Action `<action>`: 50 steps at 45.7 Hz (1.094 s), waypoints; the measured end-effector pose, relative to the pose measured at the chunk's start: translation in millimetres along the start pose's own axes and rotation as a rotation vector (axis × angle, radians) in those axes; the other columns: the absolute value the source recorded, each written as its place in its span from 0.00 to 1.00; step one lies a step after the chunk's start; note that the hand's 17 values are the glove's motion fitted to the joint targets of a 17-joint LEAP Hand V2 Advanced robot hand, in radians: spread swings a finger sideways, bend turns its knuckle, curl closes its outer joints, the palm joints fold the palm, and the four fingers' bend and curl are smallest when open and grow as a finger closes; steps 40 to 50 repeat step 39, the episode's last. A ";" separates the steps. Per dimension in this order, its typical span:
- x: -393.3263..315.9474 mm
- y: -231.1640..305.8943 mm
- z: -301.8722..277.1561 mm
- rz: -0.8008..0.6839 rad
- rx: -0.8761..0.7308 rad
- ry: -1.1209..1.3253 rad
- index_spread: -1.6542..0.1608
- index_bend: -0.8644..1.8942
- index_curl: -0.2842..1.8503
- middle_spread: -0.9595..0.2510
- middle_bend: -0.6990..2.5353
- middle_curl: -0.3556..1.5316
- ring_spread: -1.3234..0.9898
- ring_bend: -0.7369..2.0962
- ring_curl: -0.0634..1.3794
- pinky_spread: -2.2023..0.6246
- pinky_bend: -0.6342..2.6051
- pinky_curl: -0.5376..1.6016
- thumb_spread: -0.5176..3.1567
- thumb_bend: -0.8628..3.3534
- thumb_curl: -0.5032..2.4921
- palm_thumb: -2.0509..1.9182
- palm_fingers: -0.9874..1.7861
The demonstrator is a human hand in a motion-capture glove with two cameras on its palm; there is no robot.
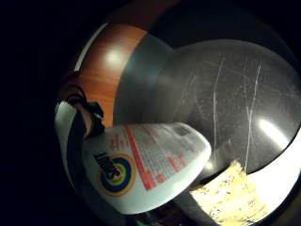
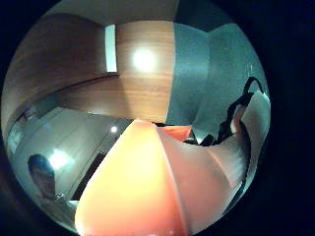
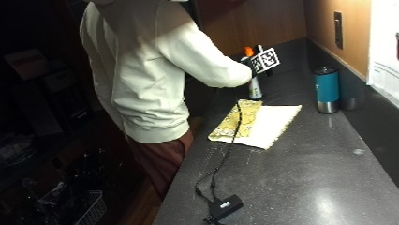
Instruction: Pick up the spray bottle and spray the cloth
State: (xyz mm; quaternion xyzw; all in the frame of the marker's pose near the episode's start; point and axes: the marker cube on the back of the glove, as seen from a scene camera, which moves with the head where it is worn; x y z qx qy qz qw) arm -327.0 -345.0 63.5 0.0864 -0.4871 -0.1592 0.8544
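Observation:
At the far end of the dark countertop [image 3: 312, 164], my gloved right hand [image 3: 250, 69] grips a white spray bottle [image 3: 255, 88] around its neck, just under the orange spray head [image 3: 248, 50]. The bottle is upright, its base at or just above the counter behind the cloth; I cannot tell which. The cloth [image 3: 257, 123] lies flat, one half yellow patterned, the other white. In the little finger side palm view the bottle's labelled body [image 1: 150, 165] is close, with the cloth [image 1: 230, 193] beyond it. The orange head [image 2: 147, 187] fills much of the thumb side palm view.
A teal tumbler [image 3: 327, 90] with a steel base stands to the right of the cloth, near the back wall. A wall outlet [image 3: 337, 23] is above it. The counter's front edge runs along the person's side. A wire basket [image 3: 84, 208] sits on the floor.

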 end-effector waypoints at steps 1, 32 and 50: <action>3.3 -0.6 3.0 0.009 -0.010 0.004 0.84 0.48 0.38 0.73 0.40 0.45 0.50 0.46 0.35 0.72 0.27 0.42 0.17 0.20 0.42 0.76 0.84; -11.2 37.9 -45.5 -0.062 -0.183 0.052 0.73 0.34 0.28 0.72 0.27 0.38 0.52 0.40 0.30 0.79 0.30 0.43 0.35 0.19 0.35 0.68 0.53; -19.6 46.3 -54.9 -0.076 -0.155 0.074 0.73 0.35 0.27 0.72 0.27 0.38 0.53 0.41 0.29 0.79 0.31 0.43 0.36 0.19 0.34 0.67 0.52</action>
